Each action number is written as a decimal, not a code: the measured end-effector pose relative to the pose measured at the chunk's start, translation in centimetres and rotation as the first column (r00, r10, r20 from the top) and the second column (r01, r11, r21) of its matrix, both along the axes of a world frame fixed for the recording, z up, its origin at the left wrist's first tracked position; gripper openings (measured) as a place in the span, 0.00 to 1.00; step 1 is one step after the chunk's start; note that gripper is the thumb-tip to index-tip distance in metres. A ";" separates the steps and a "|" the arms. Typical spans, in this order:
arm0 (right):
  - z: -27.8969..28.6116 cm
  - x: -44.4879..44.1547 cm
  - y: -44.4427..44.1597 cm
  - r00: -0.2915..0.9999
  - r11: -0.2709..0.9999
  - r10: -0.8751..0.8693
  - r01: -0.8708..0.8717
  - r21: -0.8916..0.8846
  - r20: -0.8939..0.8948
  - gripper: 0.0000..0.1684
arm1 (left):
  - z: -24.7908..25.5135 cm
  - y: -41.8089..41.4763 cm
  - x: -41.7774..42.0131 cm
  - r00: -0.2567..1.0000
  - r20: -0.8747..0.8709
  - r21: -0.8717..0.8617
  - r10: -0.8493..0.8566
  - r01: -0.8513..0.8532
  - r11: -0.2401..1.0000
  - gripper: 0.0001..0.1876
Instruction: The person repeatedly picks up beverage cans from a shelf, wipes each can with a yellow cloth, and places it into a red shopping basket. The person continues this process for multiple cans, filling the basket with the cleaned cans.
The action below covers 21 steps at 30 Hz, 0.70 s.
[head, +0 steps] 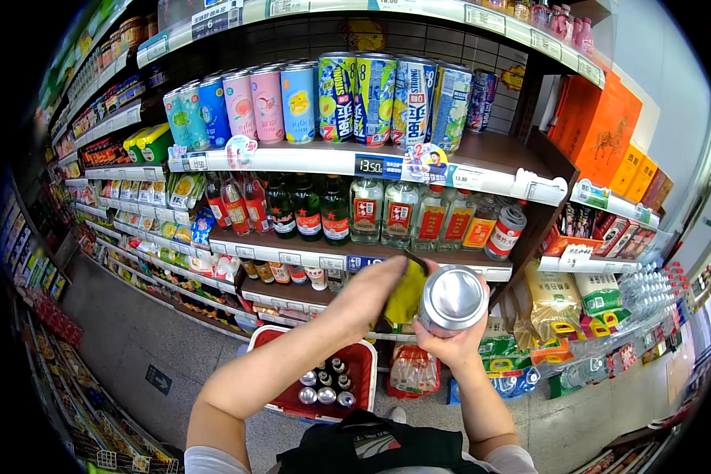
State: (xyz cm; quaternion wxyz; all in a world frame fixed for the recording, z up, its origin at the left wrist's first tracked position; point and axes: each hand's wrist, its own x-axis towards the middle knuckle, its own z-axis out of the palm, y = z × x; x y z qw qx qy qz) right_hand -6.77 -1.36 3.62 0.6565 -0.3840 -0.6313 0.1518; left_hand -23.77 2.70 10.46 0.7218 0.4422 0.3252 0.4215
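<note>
A metal drink can is in my right hand, its bare silver end turned up toward me. Just left of it, my left hand holds a yellow-green cloth close beside the can; whether the cloth touches the can is unclear. Both hands are in front of the lower shelves. Above them, tall drink cans stand in a row on the shelf. Glass liquor bottles and dark green bottles line the shelf beneath.
A red shopping basket on the floor holds several cans and bottles. Right of it lies a red-and-clear package. Bags and water bottles are stacked at the right, below orange boxes. More stocked shelving runs along the left.
</note>
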 end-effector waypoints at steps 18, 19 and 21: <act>-1.3 -1.0 -0.6 0.968 0.998 -0.050 0.060 -0.031 0.245 0.44 | -4.0 -1.8 -0.3 0.729 0.119 0.984 0.675 0.003 -0.176 0.18; -1.9 -1.4 -0.7 0.967 0.995 -0.054 0.073 -0.067 0.248 0.44 | -4.1 -1.6 -0.4 0.729 0.096 0.993 0.678 -0.019 -0.121 0.17; -2.8 -2.0 -0.4 0.978 0.988 -0.054 0.082 -0.133 0.202 0.42 | -3.5 -2.2 -0.1 0.789 -0.029 0.716 0.614 -0.412 0.563 0.13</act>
